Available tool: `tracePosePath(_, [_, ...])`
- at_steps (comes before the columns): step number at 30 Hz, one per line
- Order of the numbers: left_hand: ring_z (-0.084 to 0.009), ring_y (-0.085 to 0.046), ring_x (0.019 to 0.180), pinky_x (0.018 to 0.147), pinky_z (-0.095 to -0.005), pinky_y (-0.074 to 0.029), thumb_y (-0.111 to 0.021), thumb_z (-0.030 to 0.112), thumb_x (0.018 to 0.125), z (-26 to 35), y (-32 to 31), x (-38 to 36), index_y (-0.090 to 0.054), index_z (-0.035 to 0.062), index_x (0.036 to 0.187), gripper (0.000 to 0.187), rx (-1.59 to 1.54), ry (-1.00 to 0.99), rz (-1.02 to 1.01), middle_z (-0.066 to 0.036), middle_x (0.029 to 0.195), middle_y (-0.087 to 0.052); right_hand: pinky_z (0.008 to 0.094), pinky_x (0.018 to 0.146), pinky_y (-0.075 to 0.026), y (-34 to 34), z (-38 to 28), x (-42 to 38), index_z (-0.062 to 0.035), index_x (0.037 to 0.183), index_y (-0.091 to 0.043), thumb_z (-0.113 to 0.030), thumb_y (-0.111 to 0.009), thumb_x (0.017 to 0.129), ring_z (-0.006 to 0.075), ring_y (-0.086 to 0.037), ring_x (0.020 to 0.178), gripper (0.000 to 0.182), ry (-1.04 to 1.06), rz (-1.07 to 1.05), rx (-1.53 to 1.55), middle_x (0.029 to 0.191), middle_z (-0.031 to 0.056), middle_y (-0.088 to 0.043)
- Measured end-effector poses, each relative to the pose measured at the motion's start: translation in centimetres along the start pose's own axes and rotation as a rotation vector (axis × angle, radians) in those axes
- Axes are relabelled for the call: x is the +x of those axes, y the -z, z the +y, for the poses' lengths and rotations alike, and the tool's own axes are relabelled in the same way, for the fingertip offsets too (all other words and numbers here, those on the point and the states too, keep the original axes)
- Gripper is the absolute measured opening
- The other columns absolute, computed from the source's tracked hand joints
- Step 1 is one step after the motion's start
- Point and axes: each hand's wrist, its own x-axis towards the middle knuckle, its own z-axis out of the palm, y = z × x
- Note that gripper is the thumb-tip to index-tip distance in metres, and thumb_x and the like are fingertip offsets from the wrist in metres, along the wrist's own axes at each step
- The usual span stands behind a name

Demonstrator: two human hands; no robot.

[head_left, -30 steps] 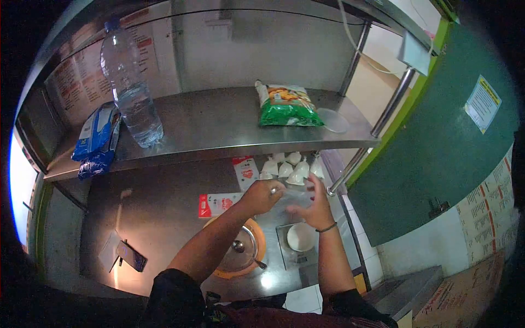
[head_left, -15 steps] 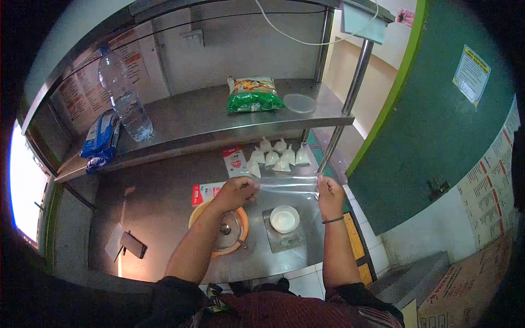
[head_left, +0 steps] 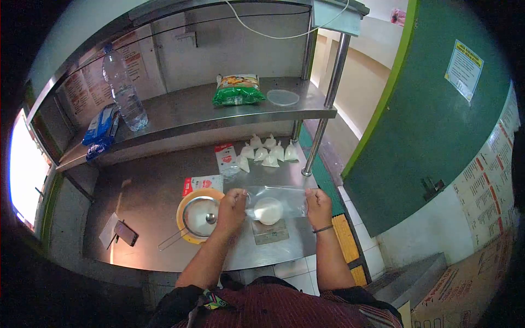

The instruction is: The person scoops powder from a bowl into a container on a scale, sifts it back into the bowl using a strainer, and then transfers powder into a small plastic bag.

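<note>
A clear plastic bag (head_left: 287, 195) is stretched between my two hands. My left hand (head_left: 233, 206) pinches its left end, and my right hand (head_left: 319, 206) pinches its right end. Behind the see-through film, a white bowl (head_left: 268, 212) with pale contents sits on a flat kitchen scale (head_left: 270, 234). Left of my left hand is an orange basin (head_left: 182, 220) with a wire sieve (head_left: 187, 210) over it and a metal spoon (head_left: 211, 218) inside. Beyond the bag stand several small tied bags of white powder (head_left: 270, 160).
Red-and-white packets (head_left: 202, 184) lie behind the basin. A phone (head_left: 126, 233) rests at the left of the steel table (head_left: 147, 188). The raised shelf (head_left: 186, 116) holds a water bottle (head_left: 125, 93), a blue packet (head_left: 100, 131), a green bag (head_left: 238, 92) and a clear lid (head_left: 283, 98).
The bag has tilted from nearly edge-on to showing its broad face, now overlapping the bowl. My hands have come slightly lower, and the view has shifted, uncovering more of the basin.
</note>
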Motion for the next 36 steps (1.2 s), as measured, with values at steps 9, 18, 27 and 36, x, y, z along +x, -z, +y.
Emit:
tracePosePath(9, [-0.0205, -0.067, 0.083, 0.076, -0.0334, -0.055, -0.054, 0.031, 0.108, -2.3, -5.2, -5.2, -0.055, 0.0011, 0.106, 0.030, -0.760, 0.248, -0.036, -0.011, 0.094, -0.067, 0.0405, 0.077, -0.047, 3.0, -0.2, -3.0, -0.0083, 0.099, -0.070, -0.024, -0.077, 0.089, 0.0258, -0.064, 0.077, 0.020, 0.417, 0.284, -0.615, 0.090, 0.0075, -0.069])
tracePosePath(18, [-0.0186, -0.071, 0.092, 0.077, -0.0325, -0.061, -0.065, 0.014, 0.102, 5.6, -6.5, -9.3, -0.054, -0.0010, 0.111, 0.021, -0.679, 0.161, -0.055, -0.014, 0.098, -0.073, 0.0399, 0.077, -0.054, 0.9, -6.6, -9.1, -0.0025, 0.110, -0.069, -0.027, -0.090, 0.076, 0.0277, -0.067, 0.085, 0.047, 0.389, -0.117, -0.124, 0.103, 0.0134, -0.071])
tracePosePath(27, [-0.0192, -0.072, 0.096, 0.086, -0.0315, -0.060, -0.069, -0.003, 0.095, 5.1, -6.0, -10.7, -0.051, -0.0020, 0.113, 0.024, -0.767, 0.085, -0.150, -0.014, 0.104, -0.074, 0.0403, 0.091, -0.055, 2.0, -6.4, -10.1, 0.0008, 0.124, -0.064, -0.046, -0.088, 0.079, 0.0333, -0.070, 0.108, 0.069, 0.389, -0.400, -0.070, 0.118, 0.0199, -0.070])
tracePosePath(36, [-0.0213, -0.068, 0.105, 0.091, -0.0339, -0.059, -0.062, 0.010, 0.103, 3.4, -7.0, -9.8, -0.053, -0.0046, 0.119, 0.024, -1.014, 0.503, -0.194, -0.014, 0.113, -0.066, 0.0425, 0.095, -0.053, 0.2, -4.9, -9.8, 0.0011, 0.135, -0.056, -0.045, -0.082, 0.085, 0.0370, -0.066, 0.113, 0.073, 0.253, -0.401, -0.082, 0.123, 0.0226, -0.066])
